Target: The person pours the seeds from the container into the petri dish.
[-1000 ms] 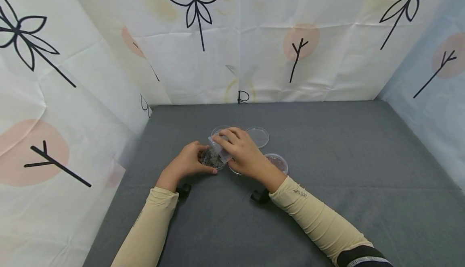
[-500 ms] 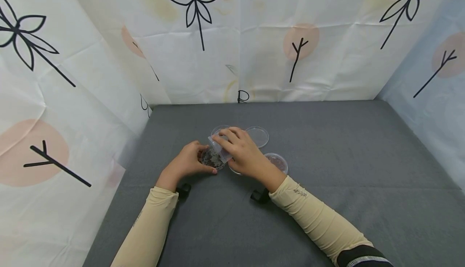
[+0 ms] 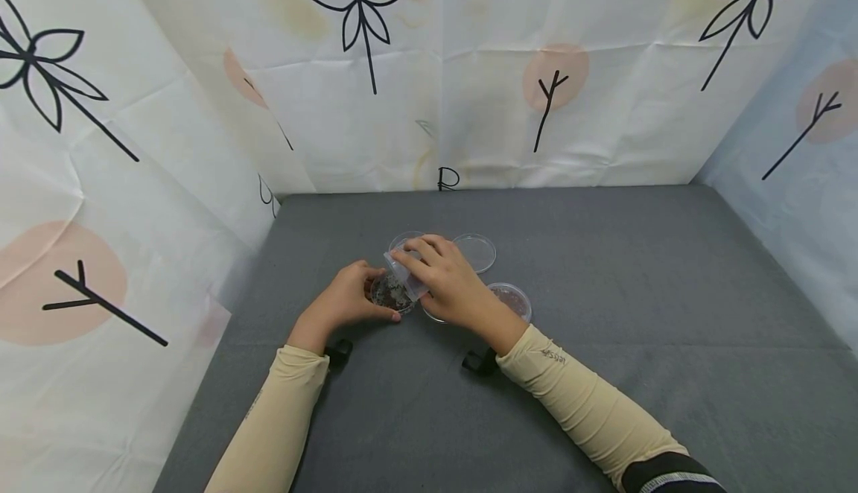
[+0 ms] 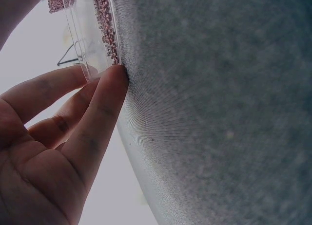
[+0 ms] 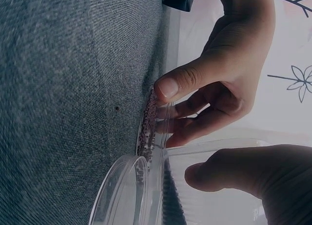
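My left hand [image 3: 345,301] grips a clear round petri dish [image 3: 390,296] by its side, thumb at the near edge and fingers at the far edge. Small reddish-brown granules [image 4: 105,25] lie inside it in the left wrist view. With my right hand [image 3: 457,283] I hold a clear plastic box [image 3: 405,273], tilted with its lower end over the dish. Through a corner of the box, more reddish granules [image 4: 58,0] show in the left wrist view. My right thumb [image 5: 204,177] lies along the box; the hand hides part of it in the head view.
Right of my right hand stands a clear dish [image 3: 515,298] with a pinkish tint. A clear round piece [image 3: 476,253] and another partly covered one [image 3: 401,238] lie behind the hands. A clear dish [image 5: 109,198] fills the right wrist view's lower part. Grey cloth [image 3: 603,269] covers the table.
Both hands keep nearly the same place and the box stays tilted. The contents of the petri dish look darker and differently spread than a second ago.
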The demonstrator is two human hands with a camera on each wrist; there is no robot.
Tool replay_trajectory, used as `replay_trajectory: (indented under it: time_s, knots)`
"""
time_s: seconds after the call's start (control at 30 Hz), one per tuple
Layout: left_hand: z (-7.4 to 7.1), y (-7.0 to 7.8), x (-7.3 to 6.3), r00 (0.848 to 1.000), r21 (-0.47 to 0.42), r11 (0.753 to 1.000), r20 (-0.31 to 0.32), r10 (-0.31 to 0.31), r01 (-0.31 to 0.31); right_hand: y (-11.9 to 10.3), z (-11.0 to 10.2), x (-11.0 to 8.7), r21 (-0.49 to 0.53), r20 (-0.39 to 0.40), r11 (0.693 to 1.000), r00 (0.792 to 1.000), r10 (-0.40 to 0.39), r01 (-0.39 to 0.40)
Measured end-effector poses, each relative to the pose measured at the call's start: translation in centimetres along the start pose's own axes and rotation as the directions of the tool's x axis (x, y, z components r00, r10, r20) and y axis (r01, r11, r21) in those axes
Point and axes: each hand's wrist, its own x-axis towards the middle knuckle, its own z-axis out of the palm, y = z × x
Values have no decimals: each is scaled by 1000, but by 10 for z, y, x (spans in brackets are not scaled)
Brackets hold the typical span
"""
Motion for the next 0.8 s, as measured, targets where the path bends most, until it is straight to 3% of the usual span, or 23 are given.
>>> replay_trajectory:
  time_s: [0.8]
  knots:
    - [1, -1, 1, 1000, -1, 1000, 1, -9, 9, 1, 1, 0, -19, -4, 1000, 1000, -9, 9]
